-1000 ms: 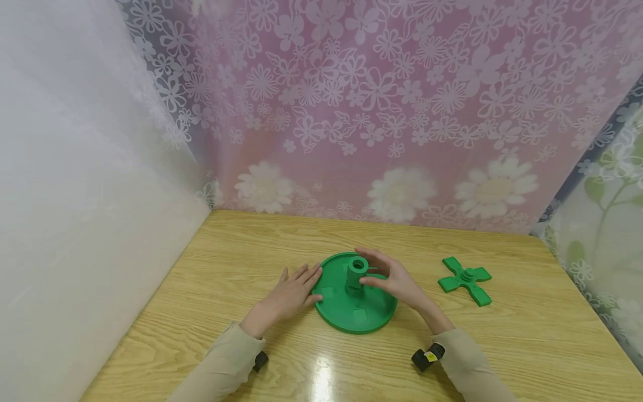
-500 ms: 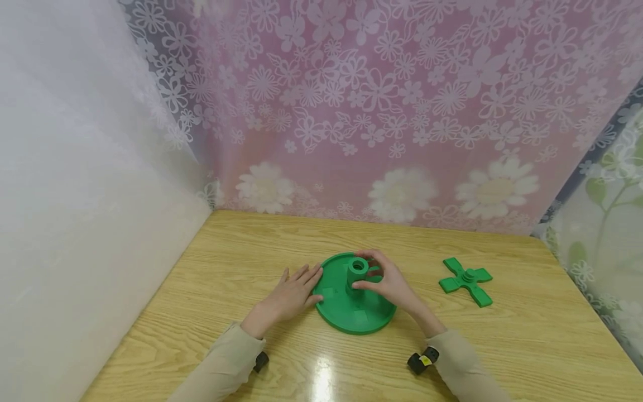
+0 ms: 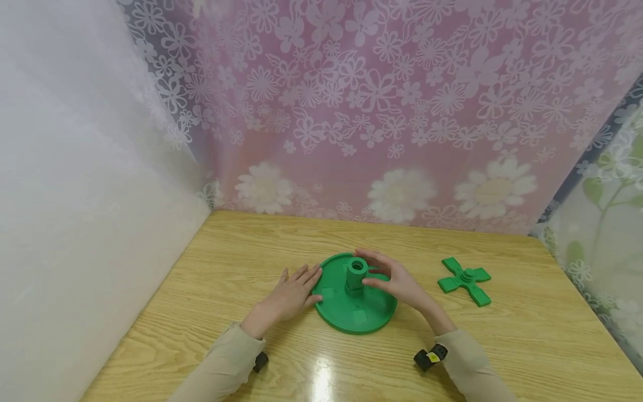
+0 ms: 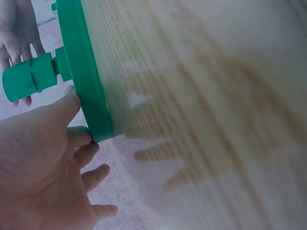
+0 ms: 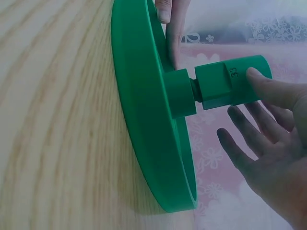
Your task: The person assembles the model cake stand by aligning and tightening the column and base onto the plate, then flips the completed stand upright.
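A round green base with a raised rim lies on the table, and a hollow green post stands upright at its centre. In the right wrist view a narrow neck shows between the post and the base's socket. My left hand rests against the base's left rim with fingers extended, its thumb touching the rim too. My right hand holds the post loosely near its top, thumb on the near side and index finger partly behind it. The other right fingers are spread, away from the post.
A green cross-shaped piece with a stud at its middle lies on the wooden table to the right. A flowered curtain hangs behind the table, and a white sheet borders it on the left.
My right hand closed further round the post half a second ago, then swung back to the right to about its earlier pose. My left hand and the base stay in place.
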{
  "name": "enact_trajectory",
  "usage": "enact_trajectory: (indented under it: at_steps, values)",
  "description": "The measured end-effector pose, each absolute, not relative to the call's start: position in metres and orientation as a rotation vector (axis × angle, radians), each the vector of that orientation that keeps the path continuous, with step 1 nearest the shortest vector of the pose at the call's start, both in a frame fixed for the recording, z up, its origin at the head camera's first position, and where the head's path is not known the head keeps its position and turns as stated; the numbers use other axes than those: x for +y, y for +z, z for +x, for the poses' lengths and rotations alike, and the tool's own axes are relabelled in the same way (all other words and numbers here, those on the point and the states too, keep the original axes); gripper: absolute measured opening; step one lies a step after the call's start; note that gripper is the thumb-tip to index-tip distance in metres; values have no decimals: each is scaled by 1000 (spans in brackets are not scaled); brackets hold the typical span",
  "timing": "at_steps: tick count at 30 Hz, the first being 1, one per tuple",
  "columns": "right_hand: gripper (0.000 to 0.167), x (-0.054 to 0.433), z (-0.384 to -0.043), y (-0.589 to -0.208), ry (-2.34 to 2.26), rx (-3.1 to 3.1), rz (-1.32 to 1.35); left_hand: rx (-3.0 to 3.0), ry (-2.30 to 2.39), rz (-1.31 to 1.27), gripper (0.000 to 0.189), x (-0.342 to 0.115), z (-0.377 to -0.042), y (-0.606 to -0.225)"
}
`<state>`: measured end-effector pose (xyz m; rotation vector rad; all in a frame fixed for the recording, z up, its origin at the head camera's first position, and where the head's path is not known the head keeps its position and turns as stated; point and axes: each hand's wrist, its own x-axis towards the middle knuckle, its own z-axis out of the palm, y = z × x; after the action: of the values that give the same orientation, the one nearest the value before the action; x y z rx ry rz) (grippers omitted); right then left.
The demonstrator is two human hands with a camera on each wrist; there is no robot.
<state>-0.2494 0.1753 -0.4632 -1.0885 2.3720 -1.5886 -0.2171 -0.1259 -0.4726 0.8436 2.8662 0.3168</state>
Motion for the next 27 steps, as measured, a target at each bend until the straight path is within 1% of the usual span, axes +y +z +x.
enact_trajectory:
  at_steps: [5,12,14,20,27]
  values:
    - [65,170,-249,-463,-1579,2438,-1029,2866,328,842,67,-126,-217,-471]
    - [56,159,-251,-464,-1593,2566,-865,2874,302,835,68,-126,-217,-471]
    - [58,157,-251,-465,-1589,2581,-860,2874,296,830,69,-125,-217,-472]
    - [77,161,-250,-463,-1562,2524,-944,2874,292,826,69,-124,-218,-472]
    - [76,169,-251,-461,-1523,2436,-1051,2870,312,843,67,-125,-217,-470]
